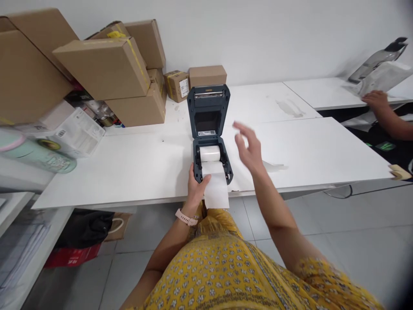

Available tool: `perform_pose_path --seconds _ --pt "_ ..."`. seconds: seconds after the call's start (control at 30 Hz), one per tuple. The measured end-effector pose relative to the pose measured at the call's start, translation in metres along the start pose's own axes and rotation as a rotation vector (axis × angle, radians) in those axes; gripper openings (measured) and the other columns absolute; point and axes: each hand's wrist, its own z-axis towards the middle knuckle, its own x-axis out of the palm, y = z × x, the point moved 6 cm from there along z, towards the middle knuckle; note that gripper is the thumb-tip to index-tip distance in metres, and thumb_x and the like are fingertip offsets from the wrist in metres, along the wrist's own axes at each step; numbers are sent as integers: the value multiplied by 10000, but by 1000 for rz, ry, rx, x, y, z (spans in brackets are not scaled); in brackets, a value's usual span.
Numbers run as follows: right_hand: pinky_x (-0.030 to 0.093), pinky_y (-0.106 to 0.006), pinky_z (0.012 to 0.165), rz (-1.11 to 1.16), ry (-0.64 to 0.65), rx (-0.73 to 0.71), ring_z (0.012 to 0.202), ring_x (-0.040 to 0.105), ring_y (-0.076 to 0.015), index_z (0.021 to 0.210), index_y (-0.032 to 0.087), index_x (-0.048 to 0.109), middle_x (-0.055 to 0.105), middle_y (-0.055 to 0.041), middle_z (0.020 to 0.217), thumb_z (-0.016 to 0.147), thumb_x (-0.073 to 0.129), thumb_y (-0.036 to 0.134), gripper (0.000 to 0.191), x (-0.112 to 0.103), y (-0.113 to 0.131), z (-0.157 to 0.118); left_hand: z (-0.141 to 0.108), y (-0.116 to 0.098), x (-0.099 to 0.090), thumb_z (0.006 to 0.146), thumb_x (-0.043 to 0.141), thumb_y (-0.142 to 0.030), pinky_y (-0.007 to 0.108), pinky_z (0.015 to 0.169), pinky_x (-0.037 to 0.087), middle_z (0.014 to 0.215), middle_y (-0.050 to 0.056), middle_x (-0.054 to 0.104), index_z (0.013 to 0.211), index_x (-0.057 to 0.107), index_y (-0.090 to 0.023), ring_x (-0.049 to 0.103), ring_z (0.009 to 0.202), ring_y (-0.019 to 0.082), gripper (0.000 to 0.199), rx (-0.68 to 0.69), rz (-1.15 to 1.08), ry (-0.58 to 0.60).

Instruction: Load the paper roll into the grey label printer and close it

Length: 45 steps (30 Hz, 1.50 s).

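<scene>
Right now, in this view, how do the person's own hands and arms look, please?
The left hand is ungloved, with a pale pink strap with small dark slots around its wrist. The right hand is ungloved too; farther up that arm comes a yellow sleeve with a small floral print.

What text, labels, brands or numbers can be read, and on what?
None legible.
Printer lid: label, too small.
Small carton: white label, too small.
Mint-green bottle: lettering, blurred.
White box: print, too small.
Red item: pale marks, blurred.
</scene>
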Motion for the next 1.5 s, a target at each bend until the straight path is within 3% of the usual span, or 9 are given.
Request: perform_pose_path --seconds 0.13,0.27,0.37,0.53,0.8,1.07,1.17,1.33,1.5 --pt "192 -527 1357 -13 1 -82 1636 271 -292 1575 286 450 433 -58 1693 1006 276 822 801 21 -19 121 0 -2 -1 888 796 -318 402 1223 460 1660 154 486 1618 346 -231 512 1503 304 862 -27 1 8" --pt "298 -511 1306 54 182 -69 1517 461 -286 1520 278 499 580 -64 1540 963 177 886 885 51 -30 174 -5 5 -1 864 815 -418 429 1217 470 1644 160 504 1635 323 -250 549 1475 302 931 -37 -22 25" --pt "373 -473 1269 47 135 -83 1409 557 -262 1448 286 573 643 -58 1446 1007 174 829 806 41 -13 145 -10 8 0 858 811 -482 453 1211 474 1620 157 531 1629 343 -276 562 1461 303 925 17 -33 37" --pt "411 -476 1259 18 51 -179 1460 528 -270 1481 335 553 599 -51 1509 1093 232 641 589 12 23 27 -13 11 3 848 825 -463 468 1249 426 1649 159 495 1636 315 -280 521 1495 312 956 20 -69 45" --pt "469 -582 1225 -87 43 -361 1491 525 -309 1492 317 586 584 -82 1563 1094 376 380 455 29 -4 -104 -22 25 5 738 916 -505 472 1312 310 1708 170 391 1675 192 -285 408 1571 313 1205 82 -171 91" --pt "532 -592 1142 56 -219 -245 1342 644 -291 1204 309 742 743 -87 1283 1072 464 302 308 45 -16 -128 -15 3 -8 886 686 -695 462 1314 330 1787 81 261 1653 334 -324 287 1638 330 922 22 -162 -46" --pt "490 -587 1184 128 -218 -30 1367 616 -294 1226 314 721 721 -90 1324 1039 576 398 251 45 -26 -126 -4 -6 -4 865 739 -655 462 1280 391 1752 108 344 1629 375 -289 384 1593 336 922 -9 -166 -46" --pt "384 -591 1275 447 -2 518 1572 406 -341 1622 310 380 388 -104 1722 884 672 726 896 57 -62 -133 0 -6 -1 879 745 -595 483 1227 454 1605 140 553 1522 514 -237 531 1484 333 771 -42 -188 -7" --pt "277 -546 1345 574 97 664 1615 339 -322 1639 301 360 347 -64 1749 833 709 753 987 61 -65 -135 -1 -8 -4 866 751 -608 485 1184 488 1540 141 612 1461 574 -236 584 1424 331 723 3 -131 -14"
